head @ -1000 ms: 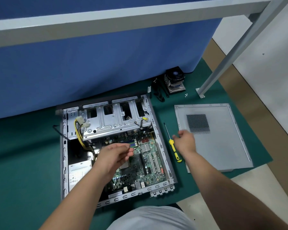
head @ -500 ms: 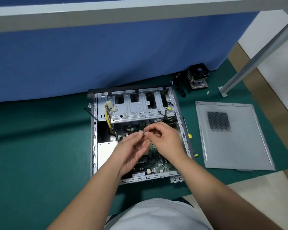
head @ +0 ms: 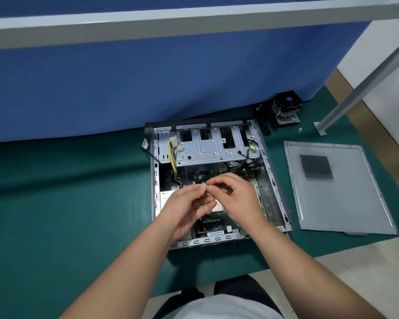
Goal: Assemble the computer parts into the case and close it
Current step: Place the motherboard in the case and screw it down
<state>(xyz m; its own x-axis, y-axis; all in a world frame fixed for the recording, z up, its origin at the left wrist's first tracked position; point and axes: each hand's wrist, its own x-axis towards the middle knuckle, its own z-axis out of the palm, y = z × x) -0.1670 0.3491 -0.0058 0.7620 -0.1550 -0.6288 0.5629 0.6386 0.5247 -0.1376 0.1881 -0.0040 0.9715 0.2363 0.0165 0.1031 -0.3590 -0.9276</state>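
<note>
Lying on its side at the middle of the green mat (head: 67, 215), the open grey metal computer case (head: 217, 180) shows its silver drive cage along the far side and a green motherboard (head: 213, 221) below it. Above that board the left hand (head: 187, 208) and right hand (head: 235, 199) meet — the fingertips of both pinch a tiny brass-coloured part (head: 207, 186), too small to identify. A bundle of yellow cables (head: 172, 157) runs down the case's left inner wall. Right of the case, flat on the mat, rests the grey sheet-metal side panel (head: 346, 203) with its square mesh vent. Beyond it, near the mat's far right corner against the blue partition (head: 148, 88), sits a black cooler fan (head: 286, 109).
</note>
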